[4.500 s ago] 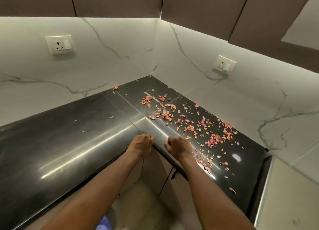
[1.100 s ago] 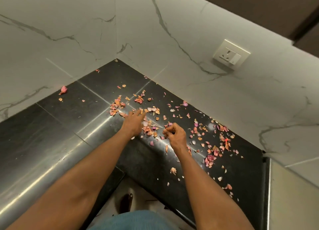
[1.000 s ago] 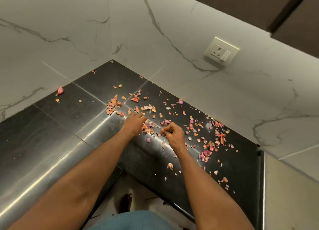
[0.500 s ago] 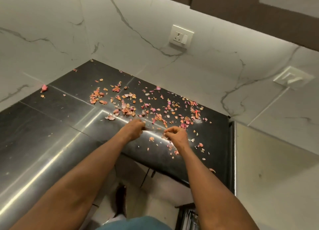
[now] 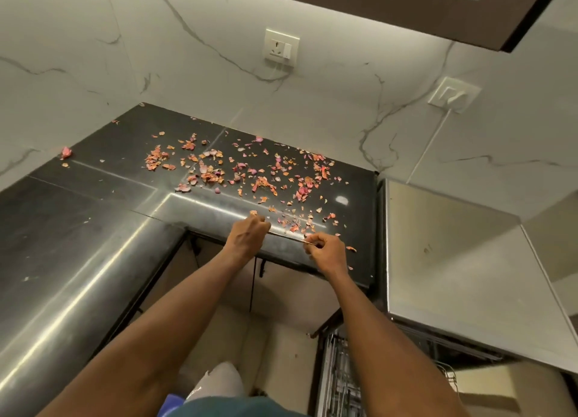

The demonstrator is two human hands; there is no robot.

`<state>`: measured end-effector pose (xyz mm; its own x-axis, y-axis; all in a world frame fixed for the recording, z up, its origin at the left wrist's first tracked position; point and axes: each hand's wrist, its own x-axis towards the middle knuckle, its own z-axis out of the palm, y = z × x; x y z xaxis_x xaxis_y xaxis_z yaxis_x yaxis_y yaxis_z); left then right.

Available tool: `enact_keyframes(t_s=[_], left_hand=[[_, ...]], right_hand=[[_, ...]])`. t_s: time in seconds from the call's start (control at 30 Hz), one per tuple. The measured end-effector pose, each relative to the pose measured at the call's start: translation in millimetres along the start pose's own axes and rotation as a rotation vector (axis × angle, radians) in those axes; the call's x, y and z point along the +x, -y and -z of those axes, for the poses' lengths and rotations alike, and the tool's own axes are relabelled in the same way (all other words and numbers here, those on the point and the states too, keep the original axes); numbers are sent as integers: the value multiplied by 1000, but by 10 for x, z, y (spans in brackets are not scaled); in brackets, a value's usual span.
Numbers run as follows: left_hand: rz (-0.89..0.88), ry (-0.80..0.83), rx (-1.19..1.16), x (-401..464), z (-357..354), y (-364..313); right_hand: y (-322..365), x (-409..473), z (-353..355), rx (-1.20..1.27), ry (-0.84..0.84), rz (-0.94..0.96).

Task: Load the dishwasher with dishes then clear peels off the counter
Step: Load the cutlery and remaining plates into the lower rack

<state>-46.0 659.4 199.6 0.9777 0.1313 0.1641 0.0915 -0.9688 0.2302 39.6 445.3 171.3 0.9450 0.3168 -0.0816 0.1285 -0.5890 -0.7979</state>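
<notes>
Nearest you, at the bottom right, the dishwasher (image 5: 344, 382) stood open below the counter level, its wire rack just visible, with a steel appliance top (image 5: 463, 254) above and behind it. Your two forearms reached up from the bottom of the view to the front edge of the black counter (image 5: 78, 229). Your left hand (image 5: 248, 233) was curled into a loose fist at that edge, knuckles up; whether it held any scraps, you could not tell from this angle. Your right hand (image 5: 325, 249) was curled too, thumb and fingertips pinched on a thin sliver of peel (image 5: 309, 243) just over the counter's lip. Between and just beyond your hands lay a sparse trail of small bits. Farther in, the pink and orange peels (image 5: 250, 172) were scattered thickly across the corner section of the counter, reaching almost to the marble wall, and one stray piece (image 5: 65, 152) sat alone well off to the left, close to the wall. On the wall behind were a socket (image 5: 281, 49) and, to its right, a switch plate (image 5: 453, 95) with a cord running down
</notes>
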Motion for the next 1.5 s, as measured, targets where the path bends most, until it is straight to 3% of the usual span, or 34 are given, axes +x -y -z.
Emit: enact_keyframes(t_s=[0.2,0.33,0.57,0.67,0.9,1.13,1.5], left_hand=[[-23,92,-42,-324,101,-179],[-56,58,-56,-559,107,-278],[-171,172,-68,-1179,74,-486],[-139,215,-94,-1523,35,-631],[-321,336,-89,-2065,-259,-1034],[-440,365,-98,-2602,-461,-1913],[-520,477,-17,-3576,-822,-3644]], right_hand=[[-111,-460,116,5,-29,7],[-182,-847,129,8,-65,-12],[-347,-1721,137,-17,-126,-104],[-459,-2160,128,-58,-115,-113],[-780,-3087,369,-121,-163,-189],[-1237,-3941,791,-143,-206,-349],[-2287,-5524,1735,-238,-168,-442]])
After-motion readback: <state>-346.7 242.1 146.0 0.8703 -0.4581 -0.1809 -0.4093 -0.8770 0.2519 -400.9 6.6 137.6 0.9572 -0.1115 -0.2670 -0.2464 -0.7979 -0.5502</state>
